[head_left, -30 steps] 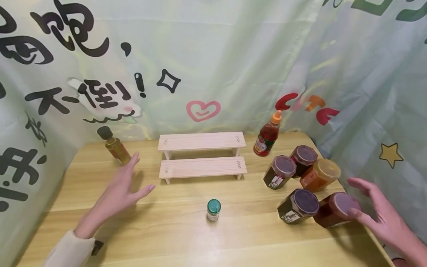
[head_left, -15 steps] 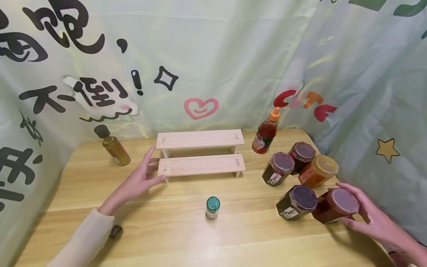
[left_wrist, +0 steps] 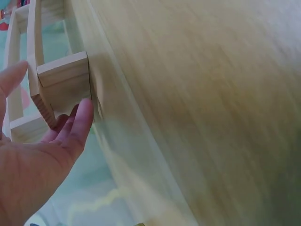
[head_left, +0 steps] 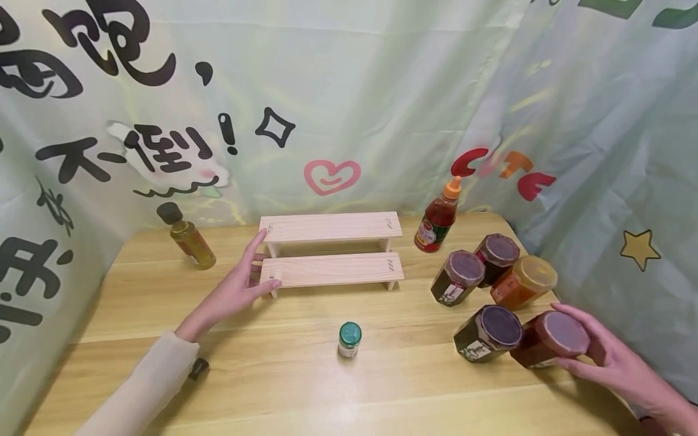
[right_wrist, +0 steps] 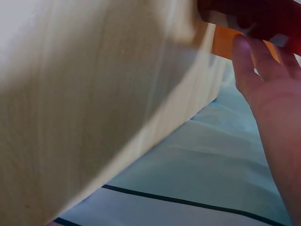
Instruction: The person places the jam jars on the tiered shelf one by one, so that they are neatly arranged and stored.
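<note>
A two-step wooden rack (head_left: pixel 331 269) stands near the back of the table. My left hand (head_left: pixel 237 289) grips its left end, thumb on the front of the lower step and fingers behind. In the left wrist view, the fingertips (left_wrist: pixel 84 107) lie against the rack's end leg (left_wrist: pixel 68 84). At the right edge my right hand (head_left: pixel 608 357) holds a jar of dark red jam (head_left: pixel 551 339) between thumb and fingers. A dark-lidded jar (head_left: pixel 488 334) stands right beside that one. In the right wrist view, the held jar (right_wrist: pixel 263 21) shows only at the top corner.
Behind are an orange jar (head_left: pixel 523 283), two more dark jars (head_left: pixel 458 278) and a red sauce bottle (head_left: pixel 436 221). A green-capped shaker (head_left: pixel 349 340) stands mid-table, an oil bottle (head_left: pixel 191 242) at back left. A printed curtain (head_left: pixel 382 109) hangs around the table.
My left hand has moved right, from beside the oil bottle to the rack's left end, and taken hold. My right hand has closed in on the dark red jar. Jars and rack have stayed put.
</note>
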Motion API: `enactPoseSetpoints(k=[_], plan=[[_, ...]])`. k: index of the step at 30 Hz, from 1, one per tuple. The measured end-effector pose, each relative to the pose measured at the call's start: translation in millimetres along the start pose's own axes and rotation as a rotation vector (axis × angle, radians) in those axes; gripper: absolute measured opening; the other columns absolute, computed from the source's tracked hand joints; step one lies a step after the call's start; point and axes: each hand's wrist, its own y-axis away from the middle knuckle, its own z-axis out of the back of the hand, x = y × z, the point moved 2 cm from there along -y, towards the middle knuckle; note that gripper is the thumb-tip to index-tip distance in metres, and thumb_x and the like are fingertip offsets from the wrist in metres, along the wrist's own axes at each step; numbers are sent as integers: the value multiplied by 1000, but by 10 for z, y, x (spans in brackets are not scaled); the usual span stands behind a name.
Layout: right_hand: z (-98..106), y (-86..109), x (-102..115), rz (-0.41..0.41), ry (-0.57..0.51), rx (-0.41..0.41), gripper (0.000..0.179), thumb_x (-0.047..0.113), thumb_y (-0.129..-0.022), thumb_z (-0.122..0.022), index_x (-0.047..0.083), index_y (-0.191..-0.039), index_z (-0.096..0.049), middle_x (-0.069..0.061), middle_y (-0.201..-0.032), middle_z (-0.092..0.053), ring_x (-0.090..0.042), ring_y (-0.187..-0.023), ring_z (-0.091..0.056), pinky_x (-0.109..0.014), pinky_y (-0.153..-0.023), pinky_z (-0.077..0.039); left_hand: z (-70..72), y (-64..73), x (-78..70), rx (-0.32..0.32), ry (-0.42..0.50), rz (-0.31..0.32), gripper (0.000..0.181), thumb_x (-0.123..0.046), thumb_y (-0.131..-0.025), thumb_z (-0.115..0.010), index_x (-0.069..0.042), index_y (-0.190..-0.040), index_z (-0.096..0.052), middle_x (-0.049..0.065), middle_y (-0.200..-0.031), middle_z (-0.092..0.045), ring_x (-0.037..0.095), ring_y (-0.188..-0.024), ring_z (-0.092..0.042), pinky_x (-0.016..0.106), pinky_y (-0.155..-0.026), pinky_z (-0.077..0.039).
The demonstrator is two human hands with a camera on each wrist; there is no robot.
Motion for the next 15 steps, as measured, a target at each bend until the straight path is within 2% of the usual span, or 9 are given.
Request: enactPoseSetpoints(k=[5, 10, 13, 15], plan=[[-57, 23, -6, -39, 111, -110, 94, -35, -79, -73, -7, -161, -37, 3, -140, -61, -2, -117, -66, -14, -90, -54, 2, -8, -12, -26, -30, 25, 110, -28, -103, -81, -48, -174, 0, 24, -148, -52, 39, -120, -64, 54, -96, -56], [-106, 75, 34, -145, 256, -178, 92, -22, -82, -84, 1, -160, -43, 12, -135, -62, 2, -112, -63, -12, -85, -52, -3, -34, -29, -35, -37, 30, 109, -21, -103, -81, -44, -174, -1, 25, -143, -52, 35, -107, -62, 45, -84, -56], [-129, 96, 86, -183, 285, -217, 90, -17, -84, -86, 6, -161, -43, 13, -131, -63, 1, -107, -64, -12, -81, -51, -6, -46, -32, -34, -28, 17, 109, -18, -103, -80, -42, -175, -1, 26, -142, -51, 34, -101, -60, 42, -79, -55], [-141, 98, 126, -177, 274, -252, 91, -21, -83, -84, 5, -160, -44, 11, -129, -64, -1, -105, -64, -12, -82, -52, -4, -44, -25, -31, -16, 17, 109, -18, -103, -80, -42, -175, -1, 26, -143, -51, 34, -102, -60, 42, -79, -56]])
